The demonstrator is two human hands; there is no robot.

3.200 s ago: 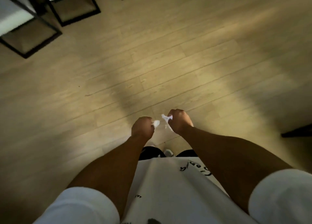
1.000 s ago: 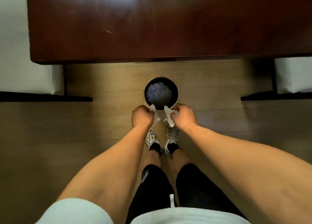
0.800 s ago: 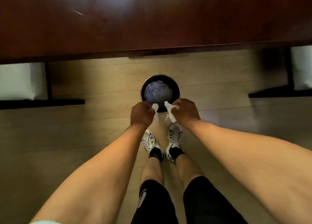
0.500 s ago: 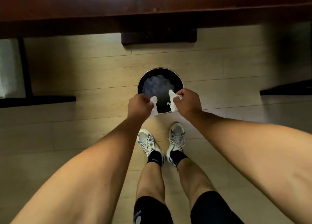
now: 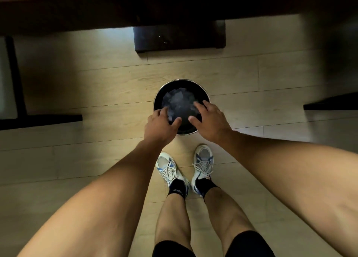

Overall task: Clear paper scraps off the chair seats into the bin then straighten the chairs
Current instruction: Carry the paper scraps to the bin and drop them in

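Observation:
A round black bin [image 5: 203,91] with a metal rim stands on the wooden floor just ahead of my feet. Crumpled pale paper scraps [image 5: 181,103] lie inside it. My left hand [image 5: 160,126] hovers over the bin's near left rim, fingers spread, holding nothing. My right hand [image 5: 210,121] hovers over the near right rim, fingers apart and empty. No white scrap shows in either hand.
A dark wooden table [image 5: 135,2] spans the top, with its dark leg base [image 5: 180,37] behind the bin. Black chair frames stand at the left [image 5: 17,101] and right [image 5: 331,103]. My two sneakers [image 5: 186,171] are close to the bin.
Both hands held white paper scraps over the bin half a second ago; now both have spread open and the scraps are gone from them. The view has tilted down slightly.

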